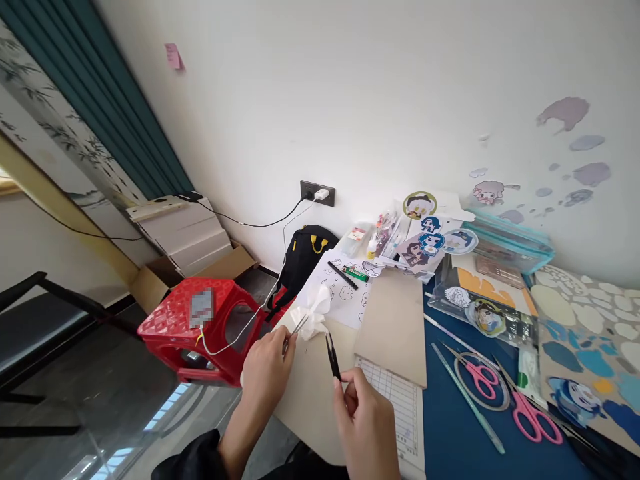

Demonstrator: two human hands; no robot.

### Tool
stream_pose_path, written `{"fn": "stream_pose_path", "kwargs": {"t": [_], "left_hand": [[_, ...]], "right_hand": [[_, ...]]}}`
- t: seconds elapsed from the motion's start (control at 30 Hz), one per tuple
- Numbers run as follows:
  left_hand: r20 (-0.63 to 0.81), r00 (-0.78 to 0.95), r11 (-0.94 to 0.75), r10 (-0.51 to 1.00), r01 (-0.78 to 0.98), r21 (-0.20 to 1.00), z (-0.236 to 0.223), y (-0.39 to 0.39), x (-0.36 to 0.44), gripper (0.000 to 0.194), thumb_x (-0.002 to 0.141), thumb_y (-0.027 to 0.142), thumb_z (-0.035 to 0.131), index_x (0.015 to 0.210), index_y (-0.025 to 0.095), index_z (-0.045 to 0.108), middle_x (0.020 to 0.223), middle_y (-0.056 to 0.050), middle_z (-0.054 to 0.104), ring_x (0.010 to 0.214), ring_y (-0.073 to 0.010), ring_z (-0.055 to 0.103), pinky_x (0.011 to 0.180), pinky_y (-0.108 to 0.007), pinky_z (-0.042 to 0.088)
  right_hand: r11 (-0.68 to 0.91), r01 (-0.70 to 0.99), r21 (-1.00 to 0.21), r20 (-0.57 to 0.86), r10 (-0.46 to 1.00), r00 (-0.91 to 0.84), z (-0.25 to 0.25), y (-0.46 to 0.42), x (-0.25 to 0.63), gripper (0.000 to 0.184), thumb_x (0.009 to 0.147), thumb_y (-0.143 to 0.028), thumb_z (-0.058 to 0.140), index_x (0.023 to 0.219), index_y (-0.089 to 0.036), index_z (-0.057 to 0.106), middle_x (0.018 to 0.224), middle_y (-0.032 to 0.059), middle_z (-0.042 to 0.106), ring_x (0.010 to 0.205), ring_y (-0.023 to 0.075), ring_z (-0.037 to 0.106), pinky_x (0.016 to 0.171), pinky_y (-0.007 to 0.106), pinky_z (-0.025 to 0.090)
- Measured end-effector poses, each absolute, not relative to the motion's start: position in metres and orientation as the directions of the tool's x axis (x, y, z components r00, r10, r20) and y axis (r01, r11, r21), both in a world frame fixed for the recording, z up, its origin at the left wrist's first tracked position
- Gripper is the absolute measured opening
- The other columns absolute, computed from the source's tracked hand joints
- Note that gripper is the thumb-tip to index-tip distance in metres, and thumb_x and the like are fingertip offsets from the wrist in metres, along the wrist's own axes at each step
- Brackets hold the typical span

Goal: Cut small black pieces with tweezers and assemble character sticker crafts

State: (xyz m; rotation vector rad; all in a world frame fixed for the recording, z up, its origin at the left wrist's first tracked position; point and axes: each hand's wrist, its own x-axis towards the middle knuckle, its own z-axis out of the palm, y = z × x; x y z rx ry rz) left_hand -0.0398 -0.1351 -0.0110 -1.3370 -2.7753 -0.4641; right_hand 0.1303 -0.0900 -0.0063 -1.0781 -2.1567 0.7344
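Tissue (311, 315): crumpled and white, centre of frame, just beyond both hands; no clear long axis.
Left hand (267, 367): nearer the tissue, clamped on silver tweezers (299, 325), tips at its lower left, contact unclear.
Right hand (364, 412): apart from the left, pinching black tweezers (333, 360), tips pointing up toward the tissue.

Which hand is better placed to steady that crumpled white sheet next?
Probably your left hand: its silver tweezers reach over the crumpled white sheet, while the black tweezers in your right hand point towards its edge.
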Motion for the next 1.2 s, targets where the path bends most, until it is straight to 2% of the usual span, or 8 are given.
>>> {"fn": "stream_pose_path", "kwargs": {"t": [0.17, 0.27, 0.57, 0.7, 0.83, 1.0, 1.1, 1.2], "left_hand": [[0.063, -0.608, 0.591, 0.792, 0.788, 0.175, -0.006, -0.134, -0.034, 0.025, 0.09, 0.031, 0.035, 0.071, 0.021, 0.045, 0.065, -0.002, 0.06, 0.064, -0.0191, 0.057, 0.055, -0.027, 0.029], [0.049, -0.626, 0.607, 0.778, 0.77, 0.198, -0.007, -0.138, -0.025, 0.024, 0.091, 0.032, 0.035, 0.073, 0.02, 0.046, 0.064, -0.002, 0.061, 0.063, -0.0198, 0.058, 0.054, -0.027, 0.028], [0.085, -0.722, 0.577, 0.687, 0.613, 0.54, -0.008, -0.155, -0.033, 0.028, 0.09, 0.042, 0.036, 0.072, 0.022, 0.042, 0.062, 0.003, 0.058, 0.057, -0.0152, 0.055, 0.053, -0.025, 0.033], [0.042, -0.732, 0.556, 0.68, 0.552, 0.622, -0.007, -0.156, -0.038, 0.029, 0.09, 0.045, 0.036, 0.072, 0.022, 0.044, 0.057, 0.005, 0.054, 0.049, -0.0126, 0.049, 0.05, -0.024, 0.034], [0.151, -0.693, 0.501, 0.705, 0.638, 0.585, -0.012, -0.156, -0.047, 0.027, 0.09, 0.042, 0.039, 0.077, 0.022, 0.05, 0.069, 0.002, 0.058, 0.061, -0.0143, 0.053, 0.055, -0.025, 0.038], [0.362, -0.499, 0.328, 0.787, 0.836, 0.44, -0.016, -0.155, -0.076, 0.025, 0.091, 0.037, 0.04, 0.088, 0.021, 0.059, 0.084, -0.003, 0.062, 0.079, -0.0185, 0.053, 0.074, -0.032, 0.041], [0.368, -0.421, 0.281, 0.829, 0.883, 0.376, -0.014, -0.151, -0.092, 0.026, 0.092, 0.035, 0.04, 0.09, 0.021, 0.062, 0.088, -0.004, 0.064, 0.08, -0.018, 0.053, 0.076, -0.031, 0.04], [0.304, -0.365, 0.28, 0.88, 0.915, 0.291, -0.011, -0.144, -0.095, 0.028, 0.092, 0.034, 0.038, 0.09, 0.021, 0.063, 0.087, -0.005, 0.064, 0.079, -0.0186, 0.053, 0.073, -0.031, 0.039]], "right_hand": [[0.541, 0.469, -0.698, 0.312, 0.819, -0.481, -0.005, -0.088, 0.127, 0.024, 0.089, -0.036, 0.044, 0.071, -0.022, 0.05, 0.044, -0.0067, 0.045, 0.036, 0.0105, 0.045, 0.037, 0.021, 0.027], [0.518, 0.49, -0.702, 0.278, 0.832, -0.48, -0.004, -0.087, 0.125, 0.026, 0.089, -0.039, 0.044, 0.07, -0.022, 0.051, 0.044, -0.006, 0.045, 0.036, 0.0105, 0.044, 0.036, 0.02, 0.026], [0.396, 0.579, -0.713, 0.097, 0.873, -0.478, -0.006, -0.078, 0.128, 0.03, 0.089, -0.046, 0.04, 0.076, -0.022, 0.054, 0.048, -0.003, 0.051, 0.041, 0.0136, 0.05, 0.039, 0.021, 0.033], [0.37, 0.599, -0.71, 0.046, 0.873, -0.485, -0.007, -0.077, 0.127, 0.033, 0.088, -0.049, 0.038, 0.078, -0.022, 0.054, 0.05, -0.0019, 0.053, 0.042, 0.0148, 0.051, 0.039, 0.021, 0.034], [0.354, 0.608, -0.71, 0.022, 0.875, -0.484, -0.008, -0.076, 0.126, 0.035, 0.088, -0.05, 0.037, 0.079, -0.022, 0.055, 0.051, -0.0012, 0.053, 0.044, 0.0155, 0.051, 0.04, 0.022, 0.034], [0.332, 0.616, -0.714, 0.007, 0.884, -0.467, -0.01, -0.074, 0.127, 0.036, 0.088, -0.05, 0.037, 0.08, -0.022, 0.056, 0.05, -0.0017, 0.052, 0.044, 0.0151, 0.051, 0.041, 0.022, 0.034], [0.343, 0.61, -0.714, 0.035, 0.888, -0.458, -0.012, -0.073, 0.127, 0.037, 0.089, -0.05, 0.037, 0.08, -0.021, 0.058, 0.05, -0.0016, 0.052, 0.043, 0.0145, 0.051, 0.041, 0.022, 0.034], [0.365, 0.606, -0.707, 0.06, 0.885, -0.462, -0.014, -0.072, 0.127, 0.038, 0.089, -0.05, 0.037, 0.079, -0.02, 0.058, 0.049, -0.0015, 0.052, 0.043, 0.0145, 0.05, 0.04, 0.022, 0.034]]}}
